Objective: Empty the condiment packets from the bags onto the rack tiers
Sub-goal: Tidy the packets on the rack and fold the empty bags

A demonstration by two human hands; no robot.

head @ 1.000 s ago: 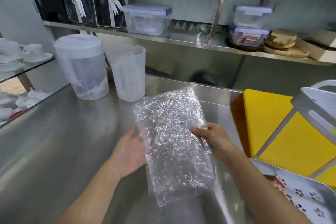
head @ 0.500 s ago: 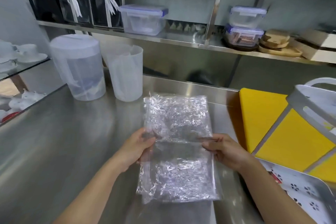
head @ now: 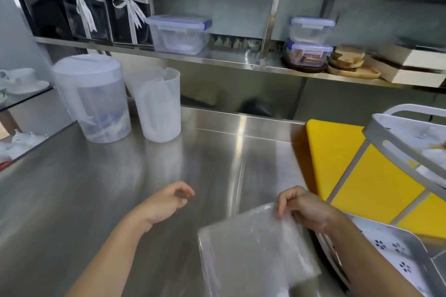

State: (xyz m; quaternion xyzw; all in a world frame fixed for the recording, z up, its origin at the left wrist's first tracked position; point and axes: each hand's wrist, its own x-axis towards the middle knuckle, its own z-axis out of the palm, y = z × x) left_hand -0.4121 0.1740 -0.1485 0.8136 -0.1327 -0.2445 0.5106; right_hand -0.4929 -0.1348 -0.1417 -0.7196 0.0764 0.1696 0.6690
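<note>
Low over the steel bench (head: 120, 188), the right hand (head: 306, 210) pinches the top corner of a clear plastic bag (head: 255, 248) between its fingers. The left hand (head: 166, 202) hangs beside it, fingers loosely curled, holding nothing. The grey rack (head: 398, 137) stands to the right over a yellow board (head: 337, 152). Two pitchers (head: 94, 96) stand farther back.

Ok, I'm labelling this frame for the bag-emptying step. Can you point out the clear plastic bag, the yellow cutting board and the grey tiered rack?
clear plastic bag (head: 255, 243): head view, on its flat middle.
yellow cutting board (head: 333, 149): head view, on its bare upper left part.
grey tiered rack (head: 395, 149): head view, on the top tier's rim.
</note>
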